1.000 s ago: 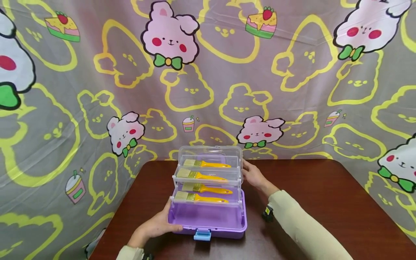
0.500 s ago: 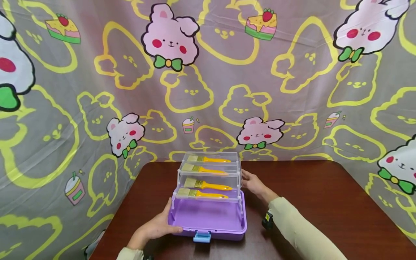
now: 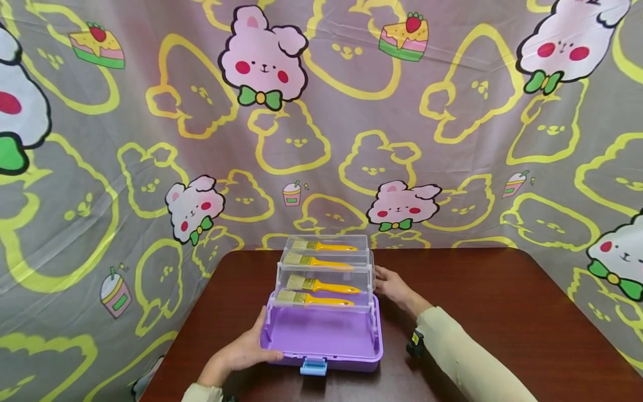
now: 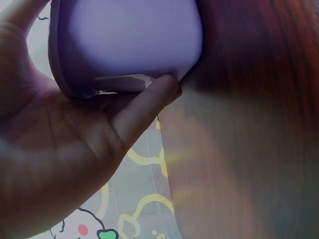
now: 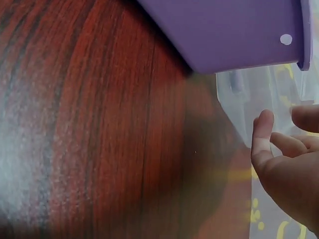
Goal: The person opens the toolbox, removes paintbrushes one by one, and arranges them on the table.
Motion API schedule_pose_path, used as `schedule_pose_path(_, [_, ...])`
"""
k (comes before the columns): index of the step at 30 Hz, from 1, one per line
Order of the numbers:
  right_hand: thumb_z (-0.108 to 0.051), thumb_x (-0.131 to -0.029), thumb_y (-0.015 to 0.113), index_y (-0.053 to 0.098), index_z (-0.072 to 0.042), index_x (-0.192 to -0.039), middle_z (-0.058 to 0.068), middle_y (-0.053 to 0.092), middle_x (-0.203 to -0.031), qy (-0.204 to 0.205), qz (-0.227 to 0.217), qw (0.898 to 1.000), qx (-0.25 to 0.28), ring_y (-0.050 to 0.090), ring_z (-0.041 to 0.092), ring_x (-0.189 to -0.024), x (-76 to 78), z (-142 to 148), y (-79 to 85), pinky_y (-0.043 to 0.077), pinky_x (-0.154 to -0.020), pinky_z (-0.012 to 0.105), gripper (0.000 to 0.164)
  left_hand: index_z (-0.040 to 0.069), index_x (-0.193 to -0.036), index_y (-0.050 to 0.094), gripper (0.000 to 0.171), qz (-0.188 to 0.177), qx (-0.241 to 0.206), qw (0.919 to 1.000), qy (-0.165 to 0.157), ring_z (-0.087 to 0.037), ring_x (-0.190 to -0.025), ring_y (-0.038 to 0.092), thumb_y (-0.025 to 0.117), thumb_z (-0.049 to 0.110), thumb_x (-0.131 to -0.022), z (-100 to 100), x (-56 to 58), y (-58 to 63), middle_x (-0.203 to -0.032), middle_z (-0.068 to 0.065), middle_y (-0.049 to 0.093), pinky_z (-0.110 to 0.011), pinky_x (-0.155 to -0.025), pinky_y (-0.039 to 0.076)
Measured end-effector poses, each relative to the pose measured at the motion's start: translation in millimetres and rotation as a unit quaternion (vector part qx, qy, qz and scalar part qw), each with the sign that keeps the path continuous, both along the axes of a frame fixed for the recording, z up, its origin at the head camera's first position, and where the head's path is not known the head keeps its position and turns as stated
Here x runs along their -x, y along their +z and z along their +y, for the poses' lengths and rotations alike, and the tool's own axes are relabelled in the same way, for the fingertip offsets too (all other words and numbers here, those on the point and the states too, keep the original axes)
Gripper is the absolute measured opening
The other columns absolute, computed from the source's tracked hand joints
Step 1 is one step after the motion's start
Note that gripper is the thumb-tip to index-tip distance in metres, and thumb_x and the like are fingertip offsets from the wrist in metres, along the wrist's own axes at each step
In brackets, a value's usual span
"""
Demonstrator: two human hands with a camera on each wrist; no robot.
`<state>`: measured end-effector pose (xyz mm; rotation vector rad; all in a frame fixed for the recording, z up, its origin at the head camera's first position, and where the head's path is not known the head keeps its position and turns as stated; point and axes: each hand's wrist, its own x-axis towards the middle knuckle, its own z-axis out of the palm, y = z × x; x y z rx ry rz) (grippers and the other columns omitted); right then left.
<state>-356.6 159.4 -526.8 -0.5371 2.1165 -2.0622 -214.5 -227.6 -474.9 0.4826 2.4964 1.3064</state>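
A purple toolbox [image 3: 321,335] stands on the table, its clear trays [image 3: 329,262] fanned out in steps. Several paintbrushes [image 3: 326,286] with yellow handles and pale bristles lie in those trays. My left hand [image 3: 246,349] grips the box's front left corner, thumb on the front rim; the left wrist view shows fingers along the purple wall [image 4: 129,40]. Beyond the box's right rear, my right hand [image 3: 397,287] holds the edge of the clear lid [image 5: 244,99], which is tipped back behind the trays. Part of the lid is hidden by the trays.
A light blue latch [image 3: 313,367] hangs down on the box's front. The dark wooden table [image 3: 467,290] extends to both sides of it. A curtain [image 3: 321,139] with rabbit drawings hangs behind the table and along both sides.
The clear lid has swung back and down, with my right hand moving slightly lower. The trays and paintbrushes have shifted slightly up and back. My left hand has stayed on the corner.
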Motion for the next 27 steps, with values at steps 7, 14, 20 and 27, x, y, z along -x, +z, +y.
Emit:
schedule_pose_path(7, [-0.006,-0.092,0.058,0.045,0.013,-0.131,0.028,0.053,-0.127,-0.104,0.045,0.962,-0.248,0.055,0.036,-0.111,-27.7,-6.1,47.7,0.046,-0.088,0.046,0.045,-0.008,-0.145,-0.010,0.122,0.007,0.014,0.9998,0.010,-0.037,-0.120,0.044,0.081,0.030,-0.074,0.5,-0.8,-1.2,-0.145,-0.040,0.012,-0.054,-0.101,0.027])
schedule_pose_path(14, [-0.020,-0.086,0.069,0.071,-0.005,-0.100,0.000,0.069,-0.088,-0.081,0.121,0.909,-0.391,0.061,0.015,-0.076,-50.8,-4.6,93.8,0.050,-0.068,0.034,0.021,-0.006,-0.146,-0.010,0.120,0.014,0.004,0.9999,0.000,-0.038,-0.121,0.043,0.081,0.029,-0.075,0.3,-0.5,-2.4,-0.146,-0.039,0.011,-0.054,-0.102,0.027])
schedule_pose_path(20, [-0.016,-0.084,0.070,0.072,-0.005,-0.099,-0.001,0.069,-0.086,-0.019,0.187,0.905,-0.381,0.063,0.010,-0.078,-66.1,-18.2,118.6,0.051,-0.066,0.029,0.019,-0.004,-0.147,-0.010,0.121,0.021,-0.002,0.9998,-0.006,-0.038,-0.121,0.043,0.081,0.029,-0.075,-1.4,-0.7,-1.7,-0.146,-0.039,0.010,-0.055,-0.101,0.027])
schedule_pose_path(27, [-0.017,-0.085,0.071,0.073,-0.004,-0.101,-0.002,0.071,-0.087,0.076,0.218,0.893,-0.387,0.064,0.009,-0.079,-70.2,-46.3,118.4,0.051,-0.069,0.027,0.021,-0.005,-0.146,-0.009,0.120,0.021,0.005,0.9998,-0.005,-0.037,-0.120,0.043,0.081,0.029,-0.075,-0.5,-0.9,-3.0,-0.146,-0.040,0.010,-0.053,-0.102,0.027])
